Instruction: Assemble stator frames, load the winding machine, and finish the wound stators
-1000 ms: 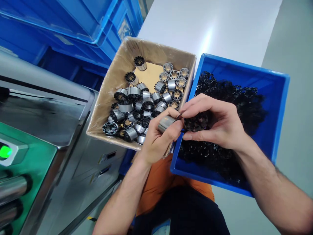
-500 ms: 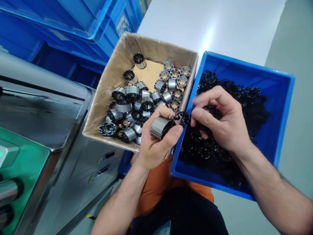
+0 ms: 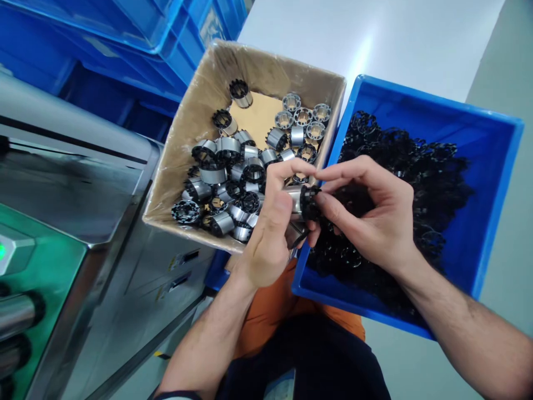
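Observation:
My left hand is closed around a silver stator core with its slotted end facing right. A black toothed plastic ring sits at that end of the core. Below it, another silver, dark-edged part shows between the left fingers; I cannot tell if it is a second core. My right hand pinches the black ring from the right with thumb and fingers, so the two hands' fingertips meet. Both hands are above the adjoining walls of a carton and a blue bin.
The plastic-lined carton on the left holds many stator cores, some with black rings. In the blue bin lies a heap of black rings. Blue crates stand at upper left, beside a grey and green machine.
The stator core has turned within my left hand and moved slightly right and up. My right hand has come in to meet it, fingers now at the core's black ring.

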Demonstrator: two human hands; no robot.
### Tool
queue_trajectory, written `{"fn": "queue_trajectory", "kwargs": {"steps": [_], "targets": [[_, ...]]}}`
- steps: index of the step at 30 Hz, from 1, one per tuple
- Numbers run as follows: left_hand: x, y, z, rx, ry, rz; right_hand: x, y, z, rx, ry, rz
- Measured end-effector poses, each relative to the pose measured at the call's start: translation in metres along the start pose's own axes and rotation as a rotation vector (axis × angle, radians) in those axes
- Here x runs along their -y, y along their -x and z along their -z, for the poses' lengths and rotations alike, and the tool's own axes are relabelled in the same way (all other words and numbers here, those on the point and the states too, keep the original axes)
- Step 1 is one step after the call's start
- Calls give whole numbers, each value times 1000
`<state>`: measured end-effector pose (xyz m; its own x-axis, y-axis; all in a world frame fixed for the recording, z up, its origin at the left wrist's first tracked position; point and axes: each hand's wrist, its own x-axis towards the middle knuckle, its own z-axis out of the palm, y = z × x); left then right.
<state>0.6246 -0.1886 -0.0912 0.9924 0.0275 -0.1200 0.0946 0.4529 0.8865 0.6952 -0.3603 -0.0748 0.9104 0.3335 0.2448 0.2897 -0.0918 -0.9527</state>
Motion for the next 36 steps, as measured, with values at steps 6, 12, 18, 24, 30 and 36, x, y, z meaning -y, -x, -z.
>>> {"fn": "queue_trajectory", "kwargs": {"steps": [6, 12, 18, 24, 30, 36], "targets": [[0, 1, 5, 21, 20, 68, -2, 1, -3, 10, 66, 175], [-1, 3, 6, 61, 8, 82, -2, 8, 0, -23, 188, 244], [-3, 2, 6, 46, 10, 61, 1, 5, 0, -4, 122, 188], [-3, -8, 5, -46, -112, -188, -4, -8, 18, 7, -52, 134], [-4, -12, 11, 84, -359, -179, 0, 0, 11, 51, 126, 339], [-6, -12, 11, 45, -482, -327, 3, -1, 15, 195, 255, 397]]}}
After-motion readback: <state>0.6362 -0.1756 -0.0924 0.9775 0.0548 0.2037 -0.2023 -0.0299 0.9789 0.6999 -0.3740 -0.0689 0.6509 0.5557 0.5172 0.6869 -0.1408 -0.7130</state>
